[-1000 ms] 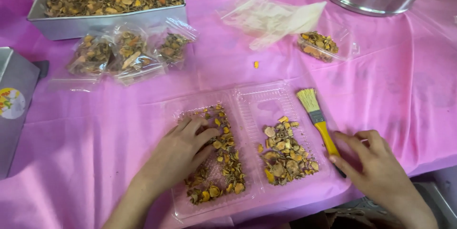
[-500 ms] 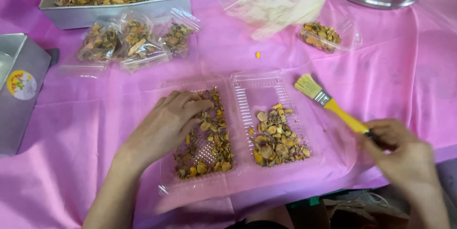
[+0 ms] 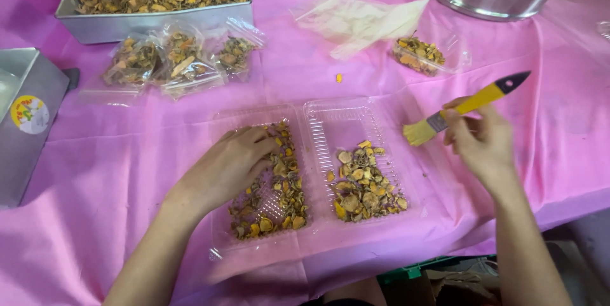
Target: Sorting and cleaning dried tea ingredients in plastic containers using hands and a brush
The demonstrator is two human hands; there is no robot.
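Pink cloth (image 3: 127, 172) bears a clamshell (image 3: 337, 118); left hand (image 3: 229, 166) seemingly rests flat, ungripping, inside, right hand (image 3: 483, 144) grasping a brush (image 3: 467, 106).

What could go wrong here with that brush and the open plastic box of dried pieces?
The clear hinged box lies open close to the table's near edge, so a hard push from the left hand resting in it might slide it off the pink cloth. The brush, lifted in the right hand, could flick dried pieces out over the low rim. One orange bit already lies loose on the cloth.
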